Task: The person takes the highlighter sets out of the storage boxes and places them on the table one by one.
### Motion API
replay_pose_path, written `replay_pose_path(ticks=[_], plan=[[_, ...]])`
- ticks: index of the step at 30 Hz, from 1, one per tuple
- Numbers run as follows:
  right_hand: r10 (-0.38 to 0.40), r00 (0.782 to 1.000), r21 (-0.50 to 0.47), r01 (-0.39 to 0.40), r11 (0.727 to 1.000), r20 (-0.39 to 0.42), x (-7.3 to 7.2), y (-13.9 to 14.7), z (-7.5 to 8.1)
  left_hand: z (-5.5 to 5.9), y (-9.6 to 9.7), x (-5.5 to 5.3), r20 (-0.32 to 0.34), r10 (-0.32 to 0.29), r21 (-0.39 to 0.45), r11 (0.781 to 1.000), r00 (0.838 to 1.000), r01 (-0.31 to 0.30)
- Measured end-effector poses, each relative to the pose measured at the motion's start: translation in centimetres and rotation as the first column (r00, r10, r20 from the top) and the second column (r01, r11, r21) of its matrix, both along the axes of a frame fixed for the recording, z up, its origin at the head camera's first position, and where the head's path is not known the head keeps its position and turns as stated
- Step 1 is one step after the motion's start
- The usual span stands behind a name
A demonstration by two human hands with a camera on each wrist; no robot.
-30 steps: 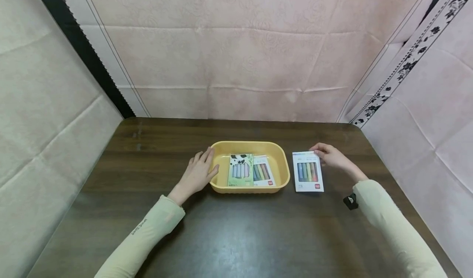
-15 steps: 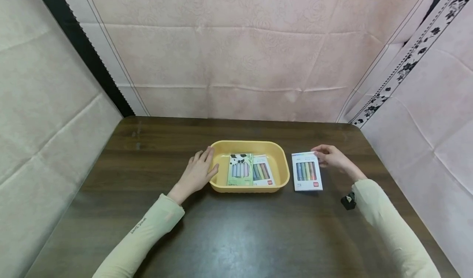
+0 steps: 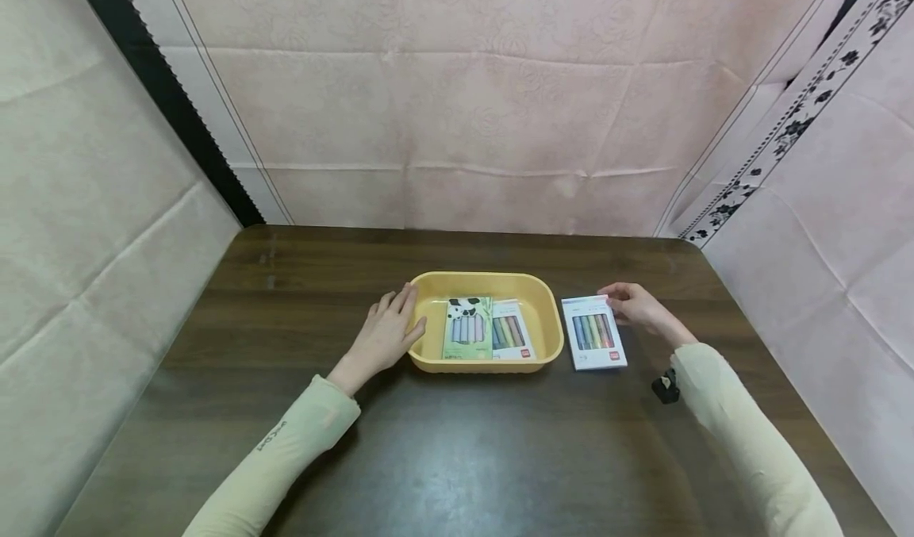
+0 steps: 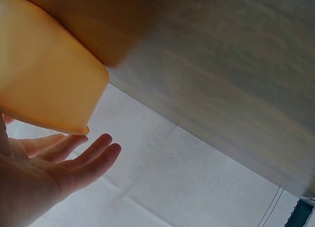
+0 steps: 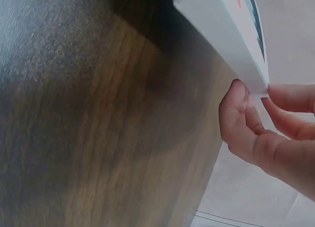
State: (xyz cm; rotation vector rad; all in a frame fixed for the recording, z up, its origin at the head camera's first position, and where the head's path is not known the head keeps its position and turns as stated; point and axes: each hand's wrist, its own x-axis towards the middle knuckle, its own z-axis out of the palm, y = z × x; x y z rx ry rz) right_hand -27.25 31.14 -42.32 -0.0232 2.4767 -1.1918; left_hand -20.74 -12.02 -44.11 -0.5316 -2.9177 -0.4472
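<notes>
My right hand (image 3: 639,308) pinches the top right corner of a white box (image 3: 594,332) printed with coloured sticks, just right of the yellow basket (image 3: 485,367). In the right wrist view, thumb and fingers hold the end of the white box (image 5: 224,37), above its shadow. My left hand (image 3: 382,332) touches the basket's left rim, fingers fairly straight. From the left wrist view, those fingers lie along the rim of the basket (image 4: 49,64). Inside the basket, a green box (image 3: 467,347) with a cow pattern partly covers a similar white box (image 3: 512,335).
A dark brown wooden table (image 3: 457,450) lies under everything. Pale cloth (image 3: 464,124) hangs behind its far edge and along both sides. A small black device (image 3: 666,386) sits at the right wrist.
The white box in my right hand has turned slightly, its top edge leaning left toward the basket. My left hand and the basket stay essentially in place.
</notes>
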Motion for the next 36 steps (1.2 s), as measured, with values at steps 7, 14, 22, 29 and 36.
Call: replay_pose_path(ticks=[7,14,22,29,36], plan=[[-0.028,0.999,0.013,0.028,1.000,0.016,-0.1,0.0,-0.3,0.0,0.0,0.0,-0.003,0.005,0.007,1.000,1.000,-0.005],[-0.030,0.999,0.026,0.029,0.999,0.041,-0.4,0.0,-0.7,-0.2,0.1,0.1,-0.004,0.007,0.020,1.000,1.000,-0.007],[-0.045,0.998,0.056,0.043,0.998,0.040,-0.9,-0.2,-0.7,-0.1,0.0,-0.1,-0.008,0.007,0.003,1.000,1.000,-0.007],[-0.022,0.998,0.053,0.019,0.998,0.057,-1.4,-0.4,-0.6,0.1,0.0,-0.2,-0.007,0.003,0.002,1.000,1.000,-0.003],[0.019,0.997,0.045,-0.022,0.999,0.070,-1.4,-0.2,-0.7,0.1,0.0,0.0,0.009,0.003,0.001,1.000,1.000,-0.003]])
